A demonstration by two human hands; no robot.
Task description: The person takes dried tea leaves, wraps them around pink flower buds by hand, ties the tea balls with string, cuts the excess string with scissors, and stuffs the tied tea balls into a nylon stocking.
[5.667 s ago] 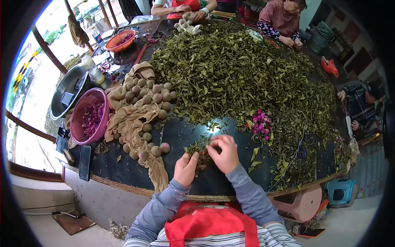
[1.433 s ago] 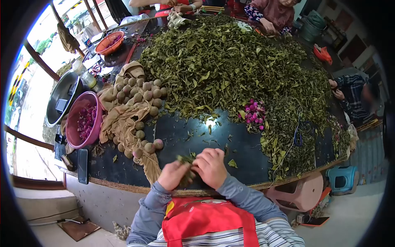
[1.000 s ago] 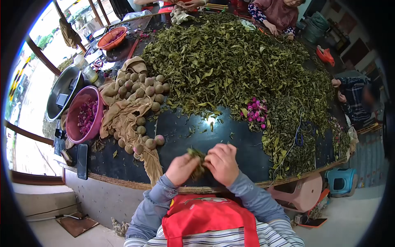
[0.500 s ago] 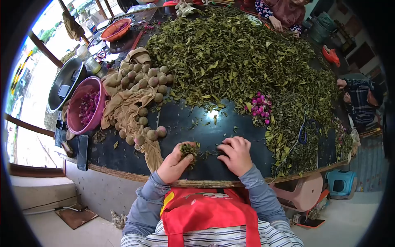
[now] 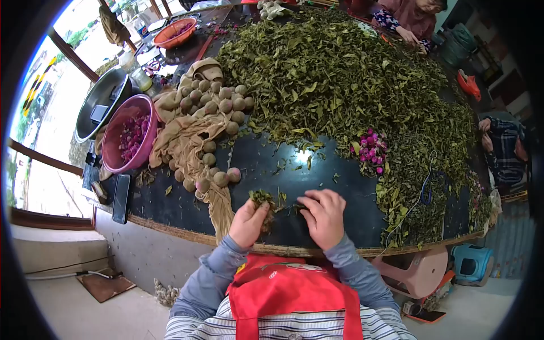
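My left hand (image 5: 248, 225) is closed around a small clump of dried green leaves (image 5: 262, 198), which sticks up past the thumb and fingers just above the dark tabletop (image 5: 300, 177). Opposite it, my right hand (image 5: 327, 220) hovers low over the table with bent fingers and a gap between thumb and forefinger. I see nothing held in it. A few leaf scraps lie between the hands. Beyond them spreads a large heap of dried leaves (image 5: 328, 85), with pink flower buds (image 5: 370, 151) at its near edge.
Left of my hands, round balls (image 5: 221, 179) lie on and partly in tan cloth (image 5: 184, 139). Further left are a pink bowl (image 5: 148, 133) of buds, a metal basin (image 5: 85, 116) and a phone (image 5: 121, 198). An orange basket (image 5: 175, 34) stands behind. Other people sit at the far and right sides.
The view has swung slightly, so the table contents appear further right. My left hand has tilted more upright with its leaf clump. My right hand's fingers have shifted a little.
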